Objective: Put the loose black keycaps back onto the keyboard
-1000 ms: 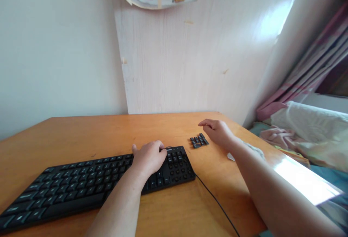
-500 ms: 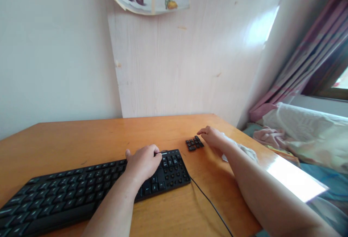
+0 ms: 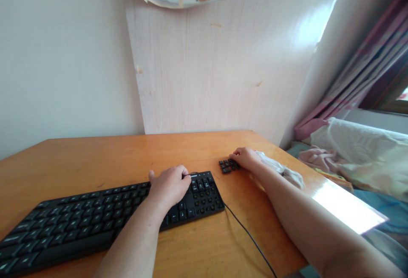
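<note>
A black keyboard (image 3: 79,218) lies at a slant across the desk; on the number pad at its right end, several keys lack caps and bare sockets show. Over the far edge near that pad, my left hand (image 3: 168,184) is closed on the keyboard, its fingertips partly hidden. To the right, a small group of loose black keycaps (image 3: 226,169) sits on the wood. My right hand (image 3: 245,158) bends down over the right side of this group, fingers pinched together at a keycap. The hand covers some of the caps.
The wooden desk (image 3: 188,252) meets a pale wall. A black cable (image 3: 251,237) runs over its front part. Beside my right forearm lies a crumpled whitish cloth or bag (image 3: 287,175). Bedding (image 3: 360,150) is heaped past the desk's right edge.
My right hand has come down onto the keycaps, and its fingers have closed from a more stretched pose. My left hand stays on the keyboard. The camera view has shifted slightly.
</note>
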The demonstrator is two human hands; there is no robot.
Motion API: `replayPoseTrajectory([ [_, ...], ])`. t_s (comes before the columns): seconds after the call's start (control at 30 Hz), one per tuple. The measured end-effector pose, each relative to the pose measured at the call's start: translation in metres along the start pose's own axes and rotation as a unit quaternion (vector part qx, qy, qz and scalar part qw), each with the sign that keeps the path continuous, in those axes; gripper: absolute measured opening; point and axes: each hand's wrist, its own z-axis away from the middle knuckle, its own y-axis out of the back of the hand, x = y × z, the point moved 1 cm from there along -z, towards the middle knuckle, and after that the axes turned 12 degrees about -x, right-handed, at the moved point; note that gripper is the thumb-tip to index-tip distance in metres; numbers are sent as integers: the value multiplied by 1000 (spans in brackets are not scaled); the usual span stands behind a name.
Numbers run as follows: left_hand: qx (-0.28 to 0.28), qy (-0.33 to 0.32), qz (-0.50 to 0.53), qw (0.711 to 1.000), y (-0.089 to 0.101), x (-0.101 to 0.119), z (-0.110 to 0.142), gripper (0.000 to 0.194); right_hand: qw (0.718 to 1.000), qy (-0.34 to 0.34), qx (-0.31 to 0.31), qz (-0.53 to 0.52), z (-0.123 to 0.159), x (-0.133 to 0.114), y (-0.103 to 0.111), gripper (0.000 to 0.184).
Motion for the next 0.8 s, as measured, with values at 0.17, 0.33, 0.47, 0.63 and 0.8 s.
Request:
replayPoseTrajectory([
  [0.17, -6, 8, -2, 1000, 1, 1, 0, 21, 1000, -15, -2, -11, -3, 5, 0, 33],
  [0.33, -4, 3, -3, 1000, 3, 3, 1, 21, 999, -28, 1, -23, -10, 16, 0, 31],
  [0.47, -5, 5, -8, 1000, 3, 2, 1, 22, 999, -32, 13, -28, -13, 22, 0, 33],
  [0.63, -8, 8, 0, 1000, 2, 1, 0, 22, 999, -28, 10, -38, -14, 22, -1, 28],
  [0.8, -5, 3, -3, 1000, 2, 2, 1, 20, 998, -25, 0, -58, -12, 21, 1, 15],
])
